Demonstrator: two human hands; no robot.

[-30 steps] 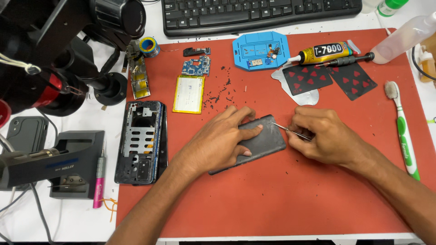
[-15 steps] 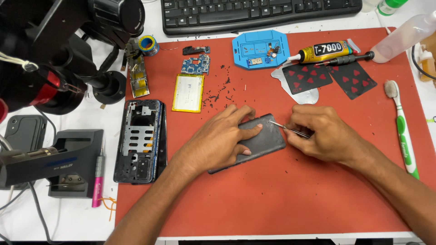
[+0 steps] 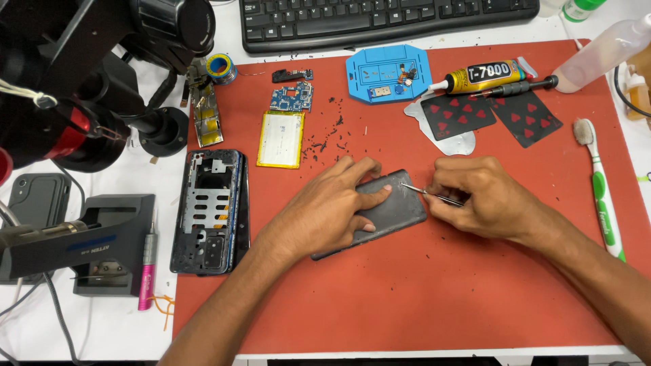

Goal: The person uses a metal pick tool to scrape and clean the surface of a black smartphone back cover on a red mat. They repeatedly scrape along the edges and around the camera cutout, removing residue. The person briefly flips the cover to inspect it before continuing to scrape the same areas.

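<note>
Head view of a phone repair bench. The left hand (image 3: 336, 207) is lying flat with fingers spread, pressing down on a dark grey phone back cover (image 3: 392, 211) that is resting face-down near the middle of the red work mat (image 3: 407, 305). The right hand (image 3: 478, 200) is pinching a thin metal tool, seemingly tweezers (image 3: 428, 194), with its tip touching the upper right part of the cover. An opened phone frame (image 3: 210, 210) is lying at the mat's left edge, with a flat yellow-edged battery (image 3: 281, 139) and a small blue circuit board (image 3: 293, 97) beyond it; dark scrapings are lying scattered between battery and cover. Farther back are sitting a blue screw tray (image 3: 388, 73), a tube of adhesive (image 3: 478, 76), two red-pipped playing cards (image 3: 488, 115) and a keyboard (image 3: 380, 20); a green-and-white toothbrush (image 3: 600, 186) is lying to the right, a microscope (image 3: 88, 81) is standing at the left. Judging by the scrapings, residue is being cleared: the step is best done by keeping the tool at a shallow angle, working in short strokes away from the steadying fingers, and keeping the pressing palm firm so the cover is not sliding.
</note>
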